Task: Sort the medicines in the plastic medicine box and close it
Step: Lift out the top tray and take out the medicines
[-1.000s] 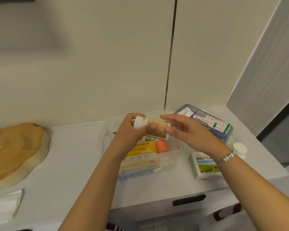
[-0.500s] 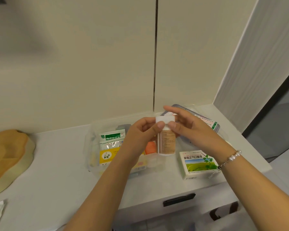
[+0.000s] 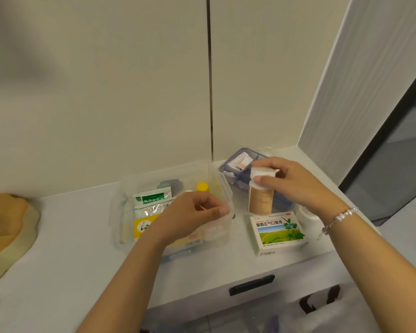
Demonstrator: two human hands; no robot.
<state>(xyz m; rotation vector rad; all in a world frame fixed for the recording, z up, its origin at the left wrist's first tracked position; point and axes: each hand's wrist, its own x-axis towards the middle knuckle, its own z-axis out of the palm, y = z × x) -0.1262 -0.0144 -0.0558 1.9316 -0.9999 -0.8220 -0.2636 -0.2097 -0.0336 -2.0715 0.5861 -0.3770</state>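
The clear plastic medicine box (image 3: 119, 213) stands open on the white counter, holding sachets (image 3: 151, 198) and a yellow-capped bottle (image 3: 202, 187). My left hand (image 3: 192, 217) hovers over the box's right side, fingers loosely curled, holding nothing. My right hand (image 3: 296, 183) grips the white cap of a tan-labelled pill bottle (image 3: 261, 203), which hangs upright just right of the box, above a green-and-white medicine carton (image 3: 277, 230). Behind the bottle lies a blue-grey compartment tray (image 3: 235, 162) with small packets.
A white bottle (image 3: 308, 217) stands partly hidden under my right wrist. A wooden tray (image 3: 7, 227) sits at the far left. The counter ends at the wall behind and at a drawer front with a black handle (image 3: 251, 284). A bag (image 3: 322, 306) hangs below right.
My left hand has let go of the pill bottle and dropped over the clear box. My right hand now carries the bottle alone, upright, and has moved it right.
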